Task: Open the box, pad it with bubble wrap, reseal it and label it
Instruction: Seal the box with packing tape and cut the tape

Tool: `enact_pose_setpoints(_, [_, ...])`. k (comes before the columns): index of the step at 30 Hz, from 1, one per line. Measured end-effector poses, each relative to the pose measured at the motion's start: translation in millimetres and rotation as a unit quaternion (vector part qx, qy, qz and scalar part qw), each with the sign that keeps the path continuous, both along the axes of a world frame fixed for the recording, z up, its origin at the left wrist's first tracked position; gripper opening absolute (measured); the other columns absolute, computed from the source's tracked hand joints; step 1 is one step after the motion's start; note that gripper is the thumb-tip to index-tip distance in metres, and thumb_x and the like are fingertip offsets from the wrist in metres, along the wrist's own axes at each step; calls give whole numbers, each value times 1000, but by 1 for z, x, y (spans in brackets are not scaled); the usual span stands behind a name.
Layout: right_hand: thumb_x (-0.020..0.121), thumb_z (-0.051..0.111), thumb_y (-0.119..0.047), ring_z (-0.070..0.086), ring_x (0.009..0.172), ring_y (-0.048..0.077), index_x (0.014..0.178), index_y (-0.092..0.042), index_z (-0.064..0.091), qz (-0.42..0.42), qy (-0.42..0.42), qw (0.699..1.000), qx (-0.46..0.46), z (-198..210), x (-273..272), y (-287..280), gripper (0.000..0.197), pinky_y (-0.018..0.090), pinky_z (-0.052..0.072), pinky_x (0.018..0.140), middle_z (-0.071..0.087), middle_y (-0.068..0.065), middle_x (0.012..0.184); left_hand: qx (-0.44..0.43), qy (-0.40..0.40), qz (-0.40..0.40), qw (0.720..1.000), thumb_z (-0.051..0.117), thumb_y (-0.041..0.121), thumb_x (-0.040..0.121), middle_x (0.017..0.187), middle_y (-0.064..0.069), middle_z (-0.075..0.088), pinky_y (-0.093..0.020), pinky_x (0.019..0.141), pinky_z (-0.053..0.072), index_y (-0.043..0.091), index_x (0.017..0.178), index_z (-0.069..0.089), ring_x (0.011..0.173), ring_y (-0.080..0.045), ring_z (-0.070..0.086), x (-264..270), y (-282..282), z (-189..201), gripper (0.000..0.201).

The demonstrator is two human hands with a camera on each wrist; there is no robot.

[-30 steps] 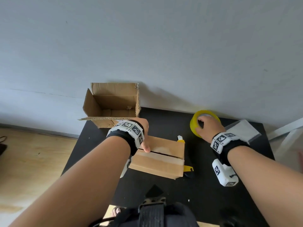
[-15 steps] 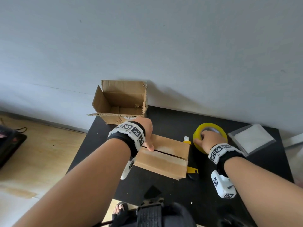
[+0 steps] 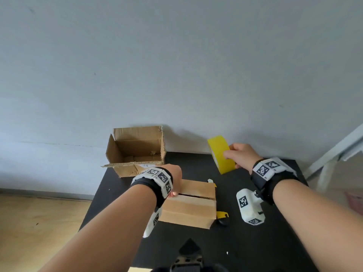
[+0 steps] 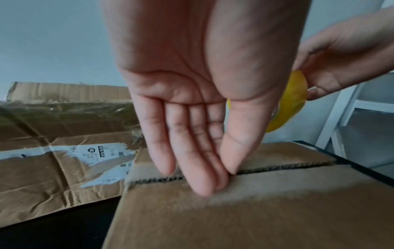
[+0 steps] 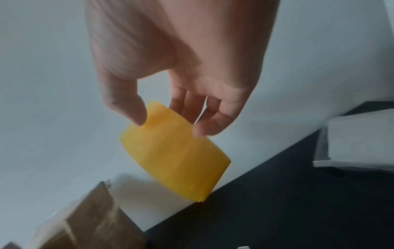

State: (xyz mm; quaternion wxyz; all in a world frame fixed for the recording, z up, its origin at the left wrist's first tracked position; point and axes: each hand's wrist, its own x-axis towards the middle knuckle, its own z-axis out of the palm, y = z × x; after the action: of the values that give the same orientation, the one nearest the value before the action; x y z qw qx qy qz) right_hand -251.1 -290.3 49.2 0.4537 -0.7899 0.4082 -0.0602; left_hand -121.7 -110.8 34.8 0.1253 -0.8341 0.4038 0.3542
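A small brown cardboard box lies on the black table, its two top flaps folded down with a dark seam between them. My left hand presses straight fingers flat on the flaps at the seam's left end. My right hand holds a yellow tape roll in the air above the table's back right, thumb on one side and fingers on the other. No bubble wrap or label shows.
A larger open cardboard box with a torn white label stands at the table's back left against the wall. A yellow and black utility knife lies just right of the small box. A white packet sits at the back right.
My right hand has lifted the yellow tape roll off the table and tilted it on edge. The left hand stays pressed on the box flaps.
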Motion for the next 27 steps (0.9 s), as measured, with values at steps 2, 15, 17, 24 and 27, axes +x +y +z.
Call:
enact_pose_setpoints(2, [76, 70, -15, 59, 70, 24, 79, -14, 60, 37, -18, 999, 4, 7, 2, 15, 10, 39, 55, 65, 61, 6, 79, -3, 36, 6, 999, 63, 14, 88, 101, -4, 74, -28, 78, 56, 9, 108, 68, 89, -16, 71, 1, 3, 7, 22])
enact_pose_setpoints(15, [73, 75, -14, 54, 73, 18, 80, -9, 59, 125, -24, 966, -227, 36, -2, 120, 18, 23, 43, 62, 62, 5, 83, -400, 446, 428, 676, 50, 35, 98, 98, -14, 66, -35, 77, 53, 1, 114, 57, 86, -26, 63, 22, 34, 67, 38])
enact_pose_setpoints(17, [77, 74, -18, 51, 79, 17, 81, -19, 54, 144, -5, 948, -284, 38, -4, 129, 20, 23, 41, 67, 53, 0, 89, -401, 465, 430, 662, 47, 31, 98, 103, -16, 65, -35, 78, 53, 2, 118, 57, 90, -27, 63, 24, 41, 67, 37])
enact_pose_setpoints(24, [72, 75, -34, 61, 82, 12, 86, -26, 65, 127, -61, 954, -265, 43, -1, 143, 18, 29, 52, 76, 65, -9, 87, -443, 434, 405, 672, 47, 21, 88, 70, -6, 44, -32, 68, 40, 12, 73, 47, 70, -25, 48, 22, 56, 68, 18])
enact_pose_setpoints(27, [77, 72, -29, 63, 85, 7, 92, -23, 65, 9, -167, 963, -210, 54, 5, 139, 18, 18, 48, 75, 66, -11, 91, -453, 322, 327, 765, 50, 19, 87, 69, -2, 40, -32, 67, 33, 17, 63, 42, 78, -23, 40, 23, 65, 65, 25])
